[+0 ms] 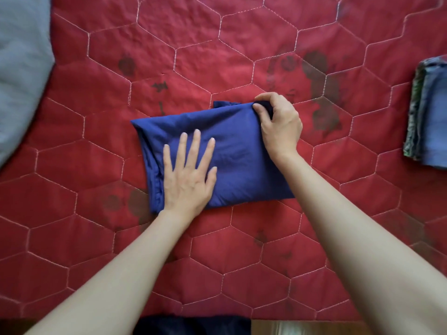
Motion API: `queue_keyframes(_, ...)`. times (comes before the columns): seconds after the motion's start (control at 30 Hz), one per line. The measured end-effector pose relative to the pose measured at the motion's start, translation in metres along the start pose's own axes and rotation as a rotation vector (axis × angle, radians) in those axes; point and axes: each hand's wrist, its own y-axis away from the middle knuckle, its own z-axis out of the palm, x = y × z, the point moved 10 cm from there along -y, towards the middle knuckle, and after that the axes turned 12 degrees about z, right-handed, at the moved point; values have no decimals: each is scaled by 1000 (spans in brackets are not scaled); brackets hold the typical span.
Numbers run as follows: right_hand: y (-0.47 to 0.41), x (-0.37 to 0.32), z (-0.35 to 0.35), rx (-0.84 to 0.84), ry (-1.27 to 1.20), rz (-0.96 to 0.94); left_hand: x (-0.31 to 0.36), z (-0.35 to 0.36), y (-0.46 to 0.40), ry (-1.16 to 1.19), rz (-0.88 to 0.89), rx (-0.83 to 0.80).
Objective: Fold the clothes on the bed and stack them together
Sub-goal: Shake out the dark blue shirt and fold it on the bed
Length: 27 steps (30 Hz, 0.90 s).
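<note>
Bare forearms reached in from the bottom edge, nearest the camera, both stretching up over the bed's red quilt [242, 56], which was stitched in pale hexagons and marked with dark faded prints. At the far left, a grey cloth [21, 68] lay bunched over the quilt's edge, well apart from everything else. Toward the middle, the folded blue garment [237, 155] sat on the quilt as a rough rectangle, its left side rounded and slightly gathered, a small dark corner poking out along its top edge. The left hand [186, 175] lay flat on the garment's left half, palm down, fingers [196, 146] straight and spread a little, pressing the cloth without gripping it. To the right of it, the right hand [278, 124] was at the garment's upper right corner, its fingers curled over the edge and the thumb tucked against them, pinching a fold of blue cloth there. Farther right, near the frame's edge and well apart from the blue garment, a stack of folded clothes [430, 114] rested on the quilt, light blue denim-like cloth on top with a green patterned layer showing along its left side. Below the quilt's near edge a dark cloth [193, 326] and a strip of pale floor [290, 327] showed.
</note>
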Motion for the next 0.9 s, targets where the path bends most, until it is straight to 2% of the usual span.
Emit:
queue_keyframes(0.13, 2, -4, -1, 1, 54, -15, -33, -3, 3, -19, -190, 47)
queue_keyframes(0.23, 12, -14, -6, 89, 200, -4, -56, -5, 8, -3, -249, 55)
queue_keyframes(0.33, 50, -55, -5, 201, 201, -190, -60, -6, 8, 18, -230, 64)
queue_keyframes(0.43, 102, -79, 35, 96, 269, -410, -59, -8, 9, 40, -240, 98)
queue_keyframes(0.5, 125, -71, 66, -24, 402, -489, -60, -8, 10, 40, -236, 112)
queue_keyframes(0.57, 124, -51, 80, -66, 559, -535, -61, -7, 11, 41, -233, 114)
queue_keyframes(0.63, 100, -24, 69, -12, 641, -491, -61, -5, 10, 45, -234, 106)
queue_keyframes(0.77, 47, 44, 23, 31, 654, -87, -59, -4, 8, 49, -240, 71)
queue_keyframes(0.9, 45, 45, 21, -19, 570, -31, -59, -4, 7, 71, -246, 20)
